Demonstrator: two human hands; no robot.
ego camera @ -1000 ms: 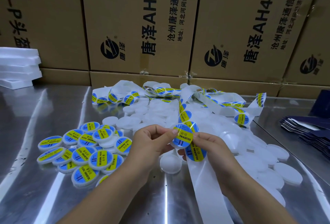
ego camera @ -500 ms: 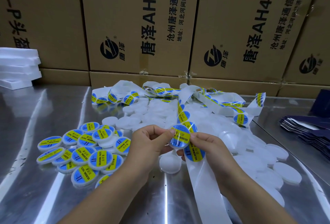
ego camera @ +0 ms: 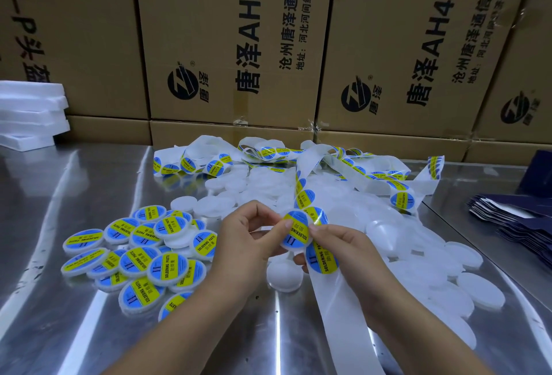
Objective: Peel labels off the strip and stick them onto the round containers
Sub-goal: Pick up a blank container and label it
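Observation:
My left hand holds a white round container with a blue and yellow label on its top, thumb on the label's left edge. My right hand pinches the same container from the right, thumb pressing on the label. The white label strip runs under my right hand toward me; one unpeeled label sits just below the container. A pile of labelled containers lies to the left. Unlabelled white containers lie in a heap behind and to the right.
The work surface is a shiny metal table. Tangled strip with more labels lies at the back. Cardboard boxes form a wall behind. White foam sheets are stacked far left; dark blue packets lie far right.
Both hands with the container have lifted slightly and shifted a little away from me. My right thumb has moved onto the label's right side.

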